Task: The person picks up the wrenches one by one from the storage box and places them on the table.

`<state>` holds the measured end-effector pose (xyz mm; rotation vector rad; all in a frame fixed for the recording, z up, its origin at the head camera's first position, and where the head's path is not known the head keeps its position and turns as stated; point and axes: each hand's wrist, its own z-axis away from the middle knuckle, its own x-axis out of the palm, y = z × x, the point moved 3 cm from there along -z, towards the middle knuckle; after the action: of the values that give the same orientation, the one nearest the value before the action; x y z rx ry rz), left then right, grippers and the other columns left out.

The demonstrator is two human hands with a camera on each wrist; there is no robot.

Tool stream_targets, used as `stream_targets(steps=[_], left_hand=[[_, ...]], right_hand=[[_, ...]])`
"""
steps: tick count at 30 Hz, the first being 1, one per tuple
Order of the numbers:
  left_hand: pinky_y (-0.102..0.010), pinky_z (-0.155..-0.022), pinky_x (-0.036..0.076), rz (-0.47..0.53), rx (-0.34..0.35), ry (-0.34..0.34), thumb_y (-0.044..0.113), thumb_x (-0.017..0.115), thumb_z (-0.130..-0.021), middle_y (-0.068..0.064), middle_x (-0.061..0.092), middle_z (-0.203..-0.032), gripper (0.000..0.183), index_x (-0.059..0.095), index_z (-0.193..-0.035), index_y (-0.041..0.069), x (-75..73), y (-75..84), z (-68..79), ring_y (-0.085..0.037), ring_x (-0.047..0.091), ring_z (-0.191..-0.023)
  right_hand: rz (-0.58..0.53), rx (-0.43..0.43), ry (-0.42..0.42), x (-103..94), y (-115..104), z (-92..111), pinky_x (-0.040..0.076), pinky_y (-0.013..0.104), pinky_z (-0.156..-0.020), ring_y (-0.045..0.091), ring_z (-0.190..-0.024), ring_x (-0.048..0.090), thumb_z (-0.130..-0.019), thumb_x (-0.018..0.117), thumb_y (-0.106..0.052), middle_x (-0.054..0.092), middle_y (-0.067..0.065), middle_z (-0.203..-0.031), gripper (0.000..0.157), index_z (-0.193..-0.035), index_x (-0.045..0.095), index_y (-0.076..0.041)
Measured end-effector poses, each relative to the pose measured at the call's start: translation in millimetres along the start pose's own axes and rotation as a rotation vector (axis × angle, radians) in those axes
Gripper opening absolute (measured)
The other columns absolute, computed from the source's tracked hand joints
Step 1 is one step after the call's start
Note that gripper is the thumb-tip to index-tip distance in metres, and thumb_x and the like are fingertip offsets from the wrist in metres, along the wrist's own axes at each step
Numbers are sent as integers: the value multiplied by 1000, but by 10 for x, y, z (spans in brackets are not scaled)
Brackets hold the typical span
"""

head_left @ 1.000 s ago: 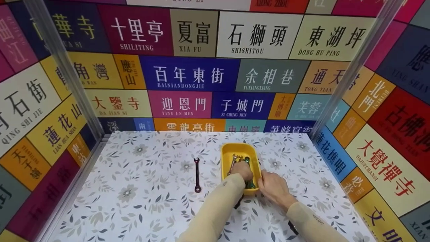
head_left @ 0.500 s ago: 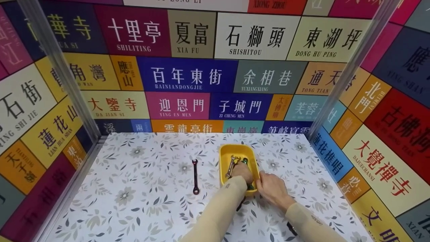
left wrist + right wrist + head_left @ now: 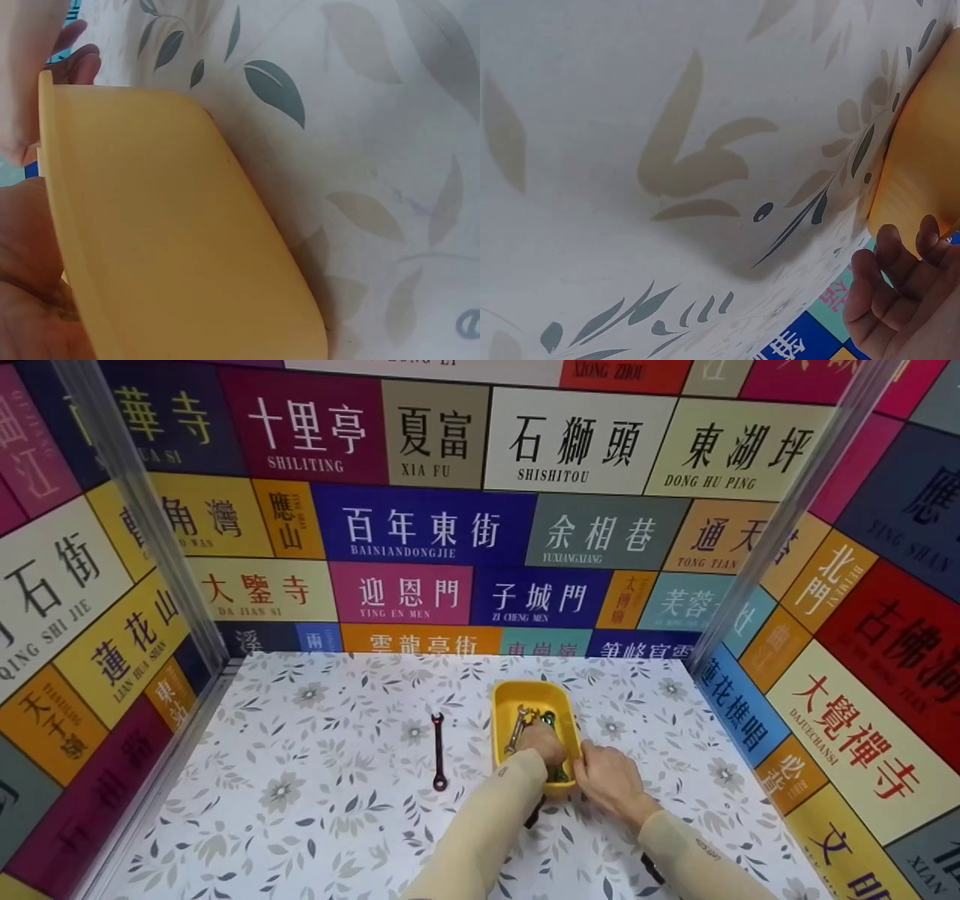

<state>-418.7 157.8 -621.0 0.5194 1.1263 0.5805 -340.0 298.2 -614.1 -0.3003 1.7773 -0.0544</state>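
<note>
A yellow plastic bin (image 3: 500,735) stands on the patterned table, right of the middle in the head view. In it lie a silver wrench (image 3: 517,726) and several green and gold-coloured tools, partly covered by my left hand (image 3: 546,741). That hand reaches down inside the bin, knuckles up; its fingertips are hidden, so I cannot tell whether they grip a tool. My right hand (image 3: 611,780) holds the bin's right rim, and the right wrist view shows its curled fingers (image 3: 889,244) beside the outer wall. The bin's near wall (image 3: 172,210) fills much of the left wrist view.
A dark red-and-black wrench (image 3: 439,751) lies lengthwise on the table (image 3: 337,780), left of the bin. Walls covered with colourful place-name panels (image 3: 420,525) enclose the back and both sides, with clear corner strips (image 3: 757,555) between them.
The view has shifted slightly with the head. My left hand stays inside the bin with small movements, and the silver wrench there sits a little differently. My right hand stays at the rim.
</note>
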Motion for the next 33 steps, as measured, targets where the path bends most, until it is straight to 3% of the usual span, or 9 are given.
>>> stream_targets(steps=[5,12,23,28,33], left_hand=[[-44,-99,64,180,-40,-49,11,87,-87,-8,72,-105,42,70,-125,9,-153,-28,131,-24,68,-98],[-44,-106,63,335,-114,-105,5,82,-85,-7,74,-108,41,71,-124,9,-229,-55,160,-24,69,-100],[-46,-99,64,387,-100,-124,0,76,-82,-10,68,-108,47,65,-127,5,-396,24,147,-28,65,-101],[-42,-79,57,387,-74,-111,0,76,-79,-11,64,-107,45,65,-123,5,-451,69,129,-30,64,-97],[-35,-62,53,454,-74,-141,0,74,-81,-12,63,-101,37,64,-116,5,-500,102,163,-27,64,-80]], right_hand=[[3,11,-8,-1,-21,-20,51,49,-59,27,-65,54,-106,65,-23,59,6,-74,15,-97,61,-12],[-18,27,-37,7,-39,-28,51,47,-62,25,-67,54,-108,62,-26,60,5,-76,15,-99,61,-13],[-21,26,-46,47,-37,-37,54,49,-66,27,-70,58,-109,62,-27,62,6,-79,16,-104,62,-12],[-9,6,-18,47,-15,-19,54,52,-62,29,-68,59,-107,64,-25,60,7,-76,16,-99,60,-11],[-2,29,-46,33,22,-25,52,50,-63,26,-68,55,-107,63,-25,59,5,-76,17,-98,60,-12]])
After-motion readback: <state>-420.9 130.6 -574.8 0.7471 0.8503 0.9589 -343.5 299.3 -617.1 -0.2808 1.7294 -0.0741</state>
